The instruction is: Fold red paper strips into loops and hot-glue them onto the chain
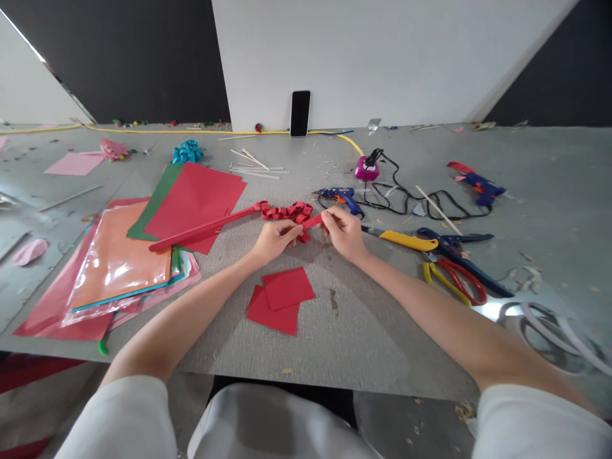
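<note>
Between my two hands a short red paper strip is stretched. My left hand pinches its left end, and my right hand pinches its right end with thumb and finger. Just behind my left hand lies a row of curled red paper loops, joined to a long red stick-like stem that runs left over red sheets. Two red paper squares overlap on the grey table in front of my hands.
A blue glue gun lies behind my right hand. To the right are a yellow cutter, scissors, pliers and another glue gun. A phone leans upright at the back. Packed orange paper lies left.
</note>
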Motion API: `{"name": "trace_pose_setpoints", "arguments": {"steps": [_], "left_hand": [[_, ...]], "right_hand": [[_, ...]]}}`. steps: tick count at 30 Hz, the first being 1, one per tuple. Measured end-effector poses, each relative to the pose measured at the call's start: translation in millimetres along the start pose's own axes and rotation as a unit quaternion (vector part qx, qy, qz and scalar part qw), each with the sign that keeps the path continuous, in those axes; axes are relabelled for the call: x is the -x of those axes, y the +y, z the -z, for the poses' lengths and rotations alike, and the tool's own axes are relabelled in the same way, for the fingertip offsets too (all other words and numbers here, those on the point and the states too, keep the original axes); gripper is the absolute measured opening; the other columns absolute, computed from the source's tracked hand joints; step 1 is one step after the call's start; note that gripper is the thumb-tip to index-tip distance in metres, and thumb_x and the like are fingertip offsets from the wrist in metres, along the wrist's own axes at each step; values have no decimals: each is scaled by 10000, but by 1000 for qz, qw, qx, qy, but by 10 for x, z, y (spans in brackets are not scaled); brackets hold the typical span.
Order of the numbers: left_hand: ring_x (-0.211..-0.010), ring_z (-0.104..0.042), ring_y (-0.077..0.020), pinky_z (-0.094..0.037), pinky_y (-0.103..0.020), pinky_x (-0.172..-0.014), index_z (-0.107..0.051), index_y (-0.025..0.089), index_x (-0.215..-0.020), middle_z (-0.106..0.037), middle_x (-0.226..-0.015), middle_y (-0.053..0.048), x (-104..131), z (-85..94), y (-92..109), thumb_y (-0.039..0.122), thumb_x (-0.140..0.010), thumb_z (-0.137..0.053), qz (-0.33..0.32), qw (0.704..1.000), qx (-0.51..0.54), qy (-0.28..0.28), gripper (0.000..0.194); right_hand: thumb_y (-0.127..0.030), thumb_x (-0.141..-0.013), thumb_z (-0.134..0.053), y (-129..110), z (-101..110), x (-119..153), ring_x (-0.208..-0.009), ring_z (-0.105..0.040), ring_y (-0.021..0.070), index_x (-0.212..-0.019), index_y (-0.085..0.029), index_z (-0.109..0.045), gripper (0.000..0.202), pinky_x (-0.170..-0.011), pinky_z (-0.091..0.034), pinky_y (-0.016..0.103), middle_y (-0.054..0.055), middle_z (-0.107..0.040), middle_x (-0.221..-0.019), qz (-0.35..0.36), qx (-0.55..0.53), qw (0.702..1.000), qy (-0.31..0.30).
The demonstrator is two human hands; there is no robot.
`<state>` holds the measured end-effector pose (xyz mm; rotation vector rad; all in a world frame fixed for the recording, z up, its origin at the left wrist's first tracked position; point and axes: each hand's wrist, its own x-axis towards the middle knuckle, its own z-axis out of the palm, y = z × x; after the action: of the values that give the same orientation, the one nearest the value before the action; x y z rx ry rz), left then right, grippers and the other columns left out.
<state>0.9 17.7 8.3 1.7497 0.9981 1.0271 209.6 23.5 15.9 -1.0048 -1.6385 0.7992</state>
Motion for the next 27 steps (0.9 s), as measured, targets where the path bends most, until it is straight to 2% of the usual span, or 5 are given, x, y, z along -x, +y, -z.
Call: {"name": "trace_pose_setpoints", "arguments": {"steps": [6, 9, 12, 16, 27], "left_hand": [[-545, -519, -99, -386, -217, -544, -687, 143, -816, -615, -621, -9, 1, 16, -21, 545, -972, -581, -16, 1000, 21, -8, 444], [-555, -524, -95, -388, -211, -548, -680, 142, -786, -613, -624, -7, -3, 17, -38, 536, -975, -585, -38, 999, 28, -24, 447], [-552, -523, -90, -387, -208, -547, -678, 140, -756, -621, -631, -11, -8, 11, -60, 524, -972, -594, -54, 998, 18, -41, 449], [-567, -540, -93, -398, -203, -552, -712, 136, -809, -645, -659, -20, -9, -1, -88, 502, -982, -586, -55, 997, 5, -50, 424], [-584, -551, -105, -412, -212, -563, -720, 141, -800, -664, -672, -34, -3, -2, -69, 485, -985, -581, -53, 998, -20, -41, 414]], "right_hand": [[-634, -936, -619, 7, 9, -6, -514, -514, 130, -831, -235, -662, 415, -510, -417, 302, 6, -654, -693, -8, -53, 998, -19], [-588, -931, -652, 24, 26, 12, -538, -543, 132, -940, -233, -747, 367, -529, -443, 294, 10, -686, -721, 4, -39, 996, -77], [-540, -919, -686, 32, 32, 18, -616, -615, 153, -945, -234, -793, 325, -620, -504, 308, 23, -730, -761, 34, 7, 992, -124], [-525, -936, -666, 23, 27, 14, -693, -673, 177, -882, -226, -800, 332, -709, -542, 326, 29, -747, -754, 34, 23, 992, -119], [-538, -956, -630, -14, 27, 16, -672, -645, 176, -750, -225, -745, 392, -685, -513, 326, 20, -718, -718, 34, 36, 992, -120]]}}
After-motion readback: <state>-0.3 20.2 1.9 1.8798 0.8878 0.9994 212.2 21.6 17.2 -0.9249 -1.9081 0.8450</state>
